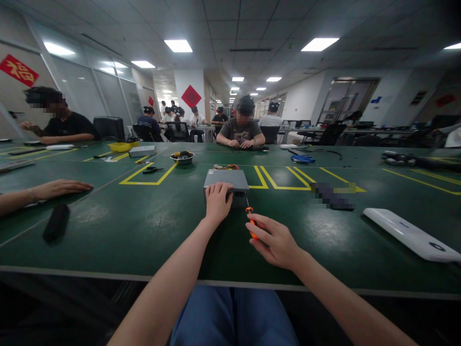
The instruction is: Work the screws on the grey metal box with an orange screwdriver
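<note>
A grey metal computer power supply [230,177] sits on the green table in front of me, with coloured wires [226,167] at its far side. My left hand [218,202] grips its near left part, fingers over the top and thumb near the socket on the front face. In my right hand [275,238] is a screwdriver [252,222] with an orange and black handle, held between thumb and fingers. Its thin shaft points up toward the near right corner of the power supply; whether the tip touches a screw is too small to tell.
A metal bowl [182,157] with tools stands beyond, left of the power supply. Black pliers or scissors [152,170] lie nearby. A white device [412,234] and a dark pixelated item [333,197] lie right. Another person's hand [61,188] rests at left, near a black object [56,222].
</note>
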`<state>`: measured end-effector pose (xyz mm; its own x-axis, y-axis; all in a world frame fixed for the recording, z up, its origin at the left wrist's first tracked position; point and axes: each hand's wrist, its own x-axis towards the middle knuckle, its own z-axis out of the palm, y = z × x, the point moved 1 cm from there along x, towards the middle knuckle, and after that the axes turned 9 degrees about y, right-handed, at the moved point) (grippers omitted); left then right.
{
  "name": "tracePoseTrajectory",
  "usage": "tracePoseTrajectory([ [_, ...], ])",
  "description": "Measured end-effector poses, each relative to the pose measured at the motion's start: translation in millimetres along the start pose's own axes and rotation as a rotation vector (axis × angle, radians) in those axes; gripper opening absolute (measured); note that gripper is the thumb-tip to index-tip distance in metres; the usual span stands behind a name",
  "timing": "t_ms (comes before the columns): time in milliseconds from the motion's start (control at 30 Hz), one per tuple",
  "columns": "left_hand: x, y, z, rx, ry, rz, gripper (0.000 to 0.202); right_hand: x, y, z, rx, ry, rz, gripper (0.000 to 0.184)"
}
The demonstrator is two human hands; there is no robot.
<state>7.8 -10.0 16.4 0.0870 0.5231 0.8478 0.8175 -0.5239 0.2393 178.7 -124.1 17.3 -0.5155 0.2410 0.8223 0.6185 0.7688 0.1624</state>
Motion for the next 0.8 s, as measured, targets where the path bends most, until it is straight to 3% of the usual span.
tracePoseTrajectory([
  [100,-0.1,0.4,-1.2,-0.001,0.001,0.006,0.022,2.4,-1.3,-1.6,-0.019,-0.012,-0.021,0.028],
  [300,-0.4,-0.4,-0.9,0.004,-0.006,0.005,0.022,-4.0,3.5,2.6,0.045,0.137,0.047,0.032],
  [533,-0.8,-1.5,0.4,-0.004,0.007,0.008,0.022,1.5,-0.5,-0.2,-0.007,0.005,-0.02,0.032],
  [700,-0.4,-0.5,-0.7,-0.006,0.01,0.003,0.022,-1.0,2.3,1.4,0.013,0.128,0.025,0.027],
  [800,-0.3,0.4,-1.2,-0.007,0.008,-0.001,0.022,-4.3,4.0,3.1,0.07,0.125,0.066,0.027],
])
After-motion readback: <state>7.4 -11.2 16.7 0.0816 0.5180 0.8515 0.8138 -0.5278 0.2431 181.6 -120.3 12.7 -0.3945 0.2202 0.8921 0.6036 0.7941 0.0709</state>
